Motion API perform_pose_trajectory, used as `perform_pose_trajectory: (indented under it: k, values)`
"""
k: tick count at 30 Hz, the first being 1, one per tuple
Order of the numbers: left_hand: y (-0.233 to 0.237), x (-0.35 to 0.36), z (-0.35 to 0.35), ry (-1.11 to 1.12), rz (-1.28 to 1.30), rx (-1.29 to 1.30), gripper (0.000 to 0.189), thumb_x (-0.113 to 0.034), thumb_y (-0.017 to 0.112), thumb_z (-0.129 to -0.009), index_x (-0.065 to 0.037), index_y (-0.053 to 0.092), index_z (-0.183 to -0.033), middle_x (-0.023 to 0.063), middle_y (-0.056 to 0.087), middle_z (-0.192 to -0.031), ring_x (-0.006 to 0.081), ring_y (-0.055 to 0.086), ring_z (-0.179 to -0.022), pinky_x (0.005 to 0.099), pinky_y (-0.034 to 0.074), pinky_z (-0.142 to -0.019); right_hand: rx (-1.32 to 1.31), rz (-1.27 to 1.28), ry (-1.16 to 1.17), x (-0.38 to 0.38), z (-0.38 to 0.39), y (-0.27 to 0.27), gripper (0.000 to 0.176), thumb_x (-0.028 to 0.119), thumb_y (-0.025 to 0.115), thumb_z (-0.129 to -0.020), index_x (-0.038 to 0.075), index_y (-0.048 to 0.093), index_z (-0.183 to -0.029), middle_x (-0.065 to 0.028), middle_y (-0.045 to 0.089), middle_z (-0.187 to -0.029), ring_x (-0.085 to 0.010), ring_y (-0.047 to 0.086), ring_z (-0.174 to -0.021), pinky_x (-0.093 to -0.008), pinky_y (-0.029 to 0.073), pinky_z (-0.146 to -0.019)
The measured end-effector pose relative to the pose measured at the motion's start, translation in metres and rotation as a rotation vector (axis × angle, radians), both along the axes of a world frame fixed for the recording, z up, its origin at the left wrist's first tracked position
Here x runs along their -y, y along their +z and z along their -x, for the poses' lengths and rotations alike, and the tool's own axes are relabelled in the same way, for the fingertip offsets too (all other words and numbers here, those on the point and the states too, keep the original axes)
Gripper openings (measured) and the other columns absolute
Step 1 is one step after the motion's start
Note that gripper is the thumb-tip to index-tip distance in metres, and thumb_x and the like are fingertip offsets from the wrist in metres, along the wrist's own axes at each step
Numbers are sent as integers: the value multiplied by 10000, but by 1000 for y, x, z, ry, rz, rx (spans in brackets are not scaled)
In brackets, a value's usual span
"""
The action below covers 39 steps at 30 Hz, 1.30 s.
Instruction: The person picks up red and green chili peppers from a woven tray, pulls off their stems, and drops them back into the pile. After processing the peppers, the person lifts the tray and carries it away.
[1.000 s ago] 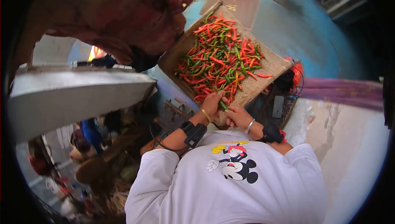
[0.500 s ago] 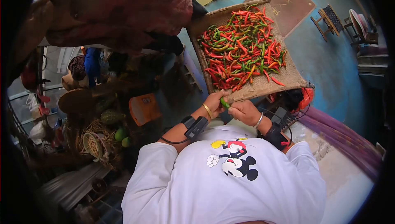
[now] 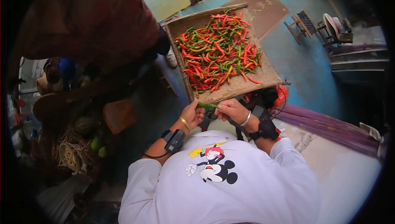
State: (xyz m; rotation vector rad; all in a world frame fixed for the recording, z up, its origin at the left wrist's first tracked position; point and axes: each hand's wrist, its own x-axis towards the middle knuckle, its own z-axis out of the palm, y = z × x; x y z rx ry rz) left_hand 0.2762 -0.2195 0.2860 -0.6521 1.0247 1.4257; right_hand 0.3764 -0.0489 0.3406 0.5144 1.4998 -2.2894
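Note:
A green chili pepper lies crosswise between my hands, just below the near edge of a woven tray. My left hand, with a gold bracelet at the wrist, is closed on the pepper's left end. My right hand, wearing a silver bracelet, pinches the right end between thumb and fingers. Heaped in the tray is a pile of red and green chili peppers. A few loose ones lie toward its right side.
Another person in dark red clothing stands close at the upper left. An orange container, green gourds and a round basket are at the left. A small stool and purple cloth are at the right.
The view has shifted, so the tray appears farther left. My hands have moved slightly apart, and the green chili pepper between them now lies nearly level and shows more of its length.

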Motion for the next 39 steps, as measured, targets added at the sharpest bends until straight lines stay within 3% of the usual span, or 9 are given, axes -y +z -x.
perform_pose_trajectory:
  k: [6,9,12,23,25,27,31,34,39]
  values:
    - [-3,14,4,-79,-38,-56,240,-297,414,-871,-83,522,-846,-9,535,-600,79,495,-476,198,376,-403,-58,-162,-509,-68,13,4,291,261,455,-847,27,585,-732,-21,553,-570,-69,515,-478,-175,400,-421]
    - [-2,17,6,-68,-6,-75,201,-268,430,-867,-91,521,-849,-14,539,-604,72,505,-490,188,391,-410,-43,75,-758,-101,17,-1,258,279,463,-846,36,532,-899,-30,565,-646,-79,528,-498,-190,440,-432]
    - [-2,21,9,-54,5,-98,179,-248,436,-865,-92,521,-849,-17,542,-611,67,512,-501,181,406,-420,212,-65,-813,-107,12,-39,274,273,464,-848,34,487,-977,-29,559,-672,-78,541,-519,-195,452,-415]
    - [-51,43,11,18,123,-59,149,-224,454,-858,-96,528,-845,-11,559,-621,78,528,-511,194,425,-442,558,-286,-400,-35,3,-193,219,225,504,-798,59,538,-937,-23,547,-676,-79,525,-517,-193,404,-393]
    - [-68,44,13,41,153,-61,147,-222,452,-858,-96,528,-844,-9,559,-621,80,527,-511,195,425,-445,571,-349,-339,-31,18,-219,248,216,540,-758,59,540,-950,-46,560,-688,-143,546,-562,-261,435,-460]
    - [-80,52,5,90,154,-34,143,-216,451,-859,-96,528,-845,-5,560,-625,85,528,-512,199,427,-449,401,-897,-196,-21,23,-239,302,189,556,-721,42,532,-984,-79,560,-671,-234,553,-611,-319,450,-561]
    - [-105,64,-10,141,204,37,137,-209,453,-859,-95,528,-851,-3,560,-632,89,529,-518,199,426,-453,401,-1288,-20,-18,59,-273,465,156,624,-669,93,474,-1105,-123,506,-928,-294,498,-868,-353,419,-748]
    - [-117,69,-18,161,246,67,128,-208,455,-858,-98,519,-868,0,556,-637,85,526,-527,198,421,-457,294,-1500,121,-24,77,-289,518,157,666,-657,132,431,-1118,-107,412,-1071,-292,382,-1036,-387,380,-803]
    - [-130,76,-30,227,265,116,123,-210,463,-854,-99,508,-882,6,553,-651,85,521,-537,197,415,-465,151,-1651,247,-30,94,-303,369,99,632,-647,115,475,-981,-87,435,-984,-266,397,-974,-391,353,-799]
